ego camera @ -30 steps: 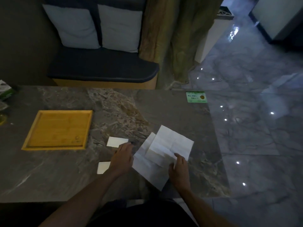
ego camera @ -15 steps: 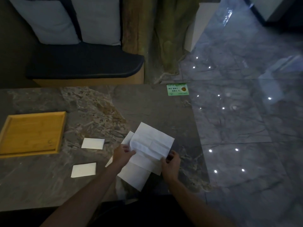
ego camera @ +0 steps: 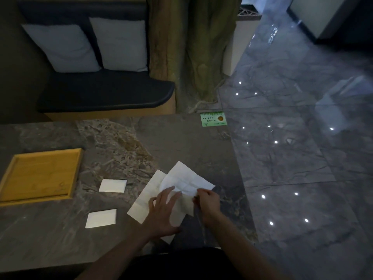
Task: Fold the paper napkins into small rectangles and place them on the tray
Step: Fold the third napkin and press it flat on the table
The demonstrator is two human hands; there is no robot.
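Marble table (ego camera: 181,142) beside cushioned bench (ego camera: 105,91), glossy floor (ego camera: 292,158).

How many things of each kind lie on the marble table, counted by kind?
Small folded white paper napkin rectangles: 2
Unfolded white paper napkins: 2
Yellow wooden tray: 1
Green printed card: 1
Total: 6

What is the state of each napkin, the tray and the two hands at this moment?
Top napkin: unfolded, creased, near edge pinched by right hand.
Lower napkin: unfolded, flat on table, under left hand.
Far folded napkin: small rectangle, on table.
Near folded napkin: small rectangle, on table.
Tray: holds no napkins.
Left hand: fingers spread, over napkins.
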